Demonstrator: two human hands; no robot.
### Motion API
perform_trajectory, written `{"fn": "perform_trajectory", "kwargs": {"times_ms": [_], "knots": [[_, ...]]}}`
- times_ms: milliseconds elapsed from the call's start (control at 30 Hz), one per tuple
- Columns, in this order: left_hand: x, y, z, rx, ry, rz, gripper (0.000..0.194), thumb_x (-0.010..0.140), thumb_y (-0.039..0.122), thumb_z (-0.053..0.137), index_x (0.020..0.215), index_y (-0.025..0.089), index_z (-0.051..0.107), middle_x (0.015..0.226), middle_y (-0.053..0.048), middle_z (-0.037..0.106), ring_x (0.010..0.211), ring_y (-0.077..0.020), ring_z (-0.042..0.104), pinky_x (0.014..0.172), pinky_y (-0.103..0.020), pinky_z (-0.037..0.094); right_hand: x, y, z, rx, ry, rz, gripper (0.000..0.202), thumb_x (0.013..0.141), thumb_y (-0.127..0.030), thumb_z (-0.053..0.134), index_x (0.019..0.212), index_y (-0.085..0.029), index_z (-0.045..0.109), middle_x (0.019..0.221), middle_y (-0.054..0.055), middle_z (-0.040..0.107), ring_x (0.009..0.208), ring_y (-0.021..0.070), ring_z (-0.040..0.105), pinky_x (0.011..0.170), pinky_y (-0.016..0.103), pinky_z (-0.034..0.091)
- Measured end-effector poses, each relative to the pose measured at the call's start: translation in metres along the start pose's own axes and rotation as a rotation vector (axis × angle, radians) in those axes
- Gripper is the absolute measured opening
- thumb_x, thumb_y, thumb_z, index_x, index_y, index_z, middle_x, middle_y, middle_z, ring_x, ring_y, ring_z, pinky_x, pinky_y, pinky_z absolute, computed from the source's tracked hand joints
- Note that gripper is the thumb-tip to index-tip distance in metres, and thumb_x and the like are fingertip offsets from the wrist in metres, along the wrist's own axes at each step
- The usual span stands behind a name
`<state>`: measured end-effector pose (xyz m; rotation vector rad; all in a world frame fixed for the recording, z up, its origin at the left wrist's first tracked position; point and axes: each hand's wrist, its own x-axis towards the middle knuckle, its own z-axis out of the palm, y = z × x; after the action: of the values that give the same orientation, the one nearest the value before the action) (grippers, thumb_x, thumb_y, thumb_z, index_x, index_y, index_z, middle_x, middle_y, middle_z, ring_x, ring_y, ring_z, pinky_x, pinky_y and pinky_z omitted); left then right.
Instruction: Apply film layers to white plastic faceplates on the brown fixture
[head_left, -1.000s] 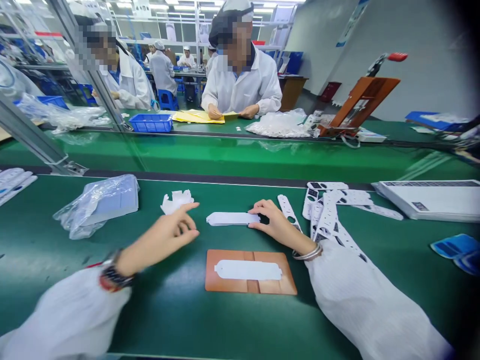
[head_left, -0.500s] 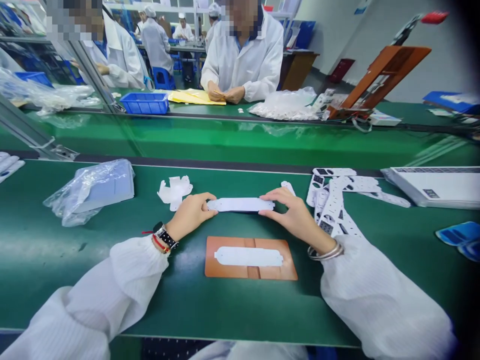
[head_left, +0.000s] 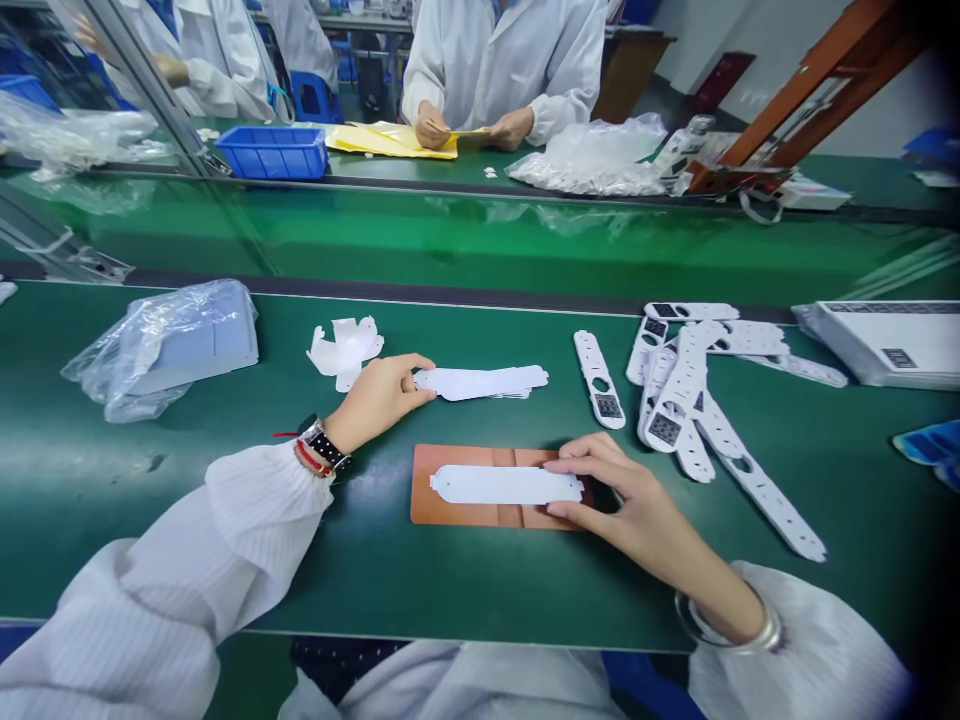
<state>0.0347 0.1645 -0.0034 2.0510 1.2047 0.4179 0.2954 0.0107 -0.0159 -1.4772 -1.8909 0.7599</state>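
Note:
My left hand (head_left: pixel 382 395) pinches the left end of a small fanned stack of white strips (head_left: pixel 484 382), which rests on the green tabletop. Nearer to me lies a flat orange-brown plate (head_left: pixel 465 516) with a single white strip (head_left: pixel 502 485) over it. This strip has a small tab and a hole at each end. My right hand (head_left: pixel 607 485) is at its right end, thumb on the near edge and fingers on the far edge. Beyond my left hand sits a white cut-out piece (head_left: pixel 346 350) with folded flaps.
Perforated white strips with dark patches (head_left: pixel 679 390) lie piled at right, one (head_left: pixel 598 380) apart. A clear bag of sheets (head_left: pixel 199 335) is at left, a white wrapped stack (head_left: pixel 892 340) far right. Across the green divider, a co-worker's hands (head_left: pixel 472 130) hold yellow material near a blue bin (head_left: pixel 274 153).
My right hand has left the stack and come toward me to the strip over the plate. The stack's right end has fanned out. My left hand keeps its hold. The view has tilted down.

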Motion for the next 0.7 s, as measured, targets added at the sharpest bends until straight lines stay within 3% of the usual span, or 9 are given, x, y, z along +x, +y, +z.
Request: {"fn": "perform_trajectory", "kwargs": {"times_ms": [233, 400, 467, 567, 700], "knots": [[-0.001, -0.001, 0.000, -0.003, 0.000, -0.014, 0.039, 0.080, 0.027, 0.062, 0.115, 0.012, 0.059, 0.058, 0.004, 0.054, 0.056, -0.0145, 0.054, 0.054, -0.025, 0.040, 0.001, 0.003, 0.006, -0.047, 0.009, -0.016, 0.023, 0.080, -0.027, 0.067, 0.102, -0.026, 0.064, 0.097, 0.006, 0.058, 0.094, 0.0219, 0.053, 0.075, 0.037, 0.050], [-0.019, 0.007, 0.000, -0.050, 0.010, 0.005, 0.057, 0.084, 0.025, 0.057, 0.137, 0.018, 0.037, 0.067, 0.005, 0.056, 0.058, -0.0130, 0.054, 0.057, -0.024, 0.041, 0.001, 0.001, 0.008, -0.083, 0.028, -0.019, 0.024, 0.078, -0.027, 0.068, 0.102, -0.025, 0.065, 0.096, 0.006, 0.057, 0.094, 0.0221, 0.051, 0.076, 0.038, 0.049], [-0.029, 0.013, 0.002, -0.079, -0.052, 0.017, 0.046, 0.087, 0.029, 0.053, 0.131, 0.020, 0.044, 0.067, 0.005, 0.056, 0.056, -0.0121, 0.053, 0.055, -0.023, 0.039, 0.000, 0.000, 0.009, -0.098, 0.028, -0.010, 0.024, 0.079, -0.027, 0.068, 0.103, -0.025, 0.065, 0.096, 0.006, 0.056, 0.094, 0.0221, 0.050, 0.076, 0.038, 0.049], [-0.043, 0.020, 0.005, -0.078, -0.244, 0.031, 0.032, 0.088, 0.032, 0.051, 0.117, 0.021, 0.056, 0.057, 0.007, 0.050, 0.050, -0.0108, 0.048, 0.050, -0.021, 0.033, -0.004, -0.002, 0.008, -0.115, 0.029, -0.004, 0.028, 0.079, -0.028, 0.068, 0.107, -0.026, 0.064, 0.097, 0.006, 0.054, 0.095, 0.0220, 0.049, 0.078, 0.038, 0.048], [-0.053, 0.020, 0.004, -0.039, -0.373, 0.024, 0.034, 0.087, 0.032, 0.053, 0.119, 0.022, 0.057, 0.053, 0.008, 0.045, 0.048, -0.0099, 0.044, 0.048, -0.021, 0.029, -0.012, 0.000, 0.007, -0.116, 0.045, 0.017, 0.025, 0.083, -0.028, 0.063, 0.108, -0.027, 0.063, 0.099, 0.006, 0.053, 0.097, 0.0217, 0.049, 0.082, 0.039, 0.047]]}}
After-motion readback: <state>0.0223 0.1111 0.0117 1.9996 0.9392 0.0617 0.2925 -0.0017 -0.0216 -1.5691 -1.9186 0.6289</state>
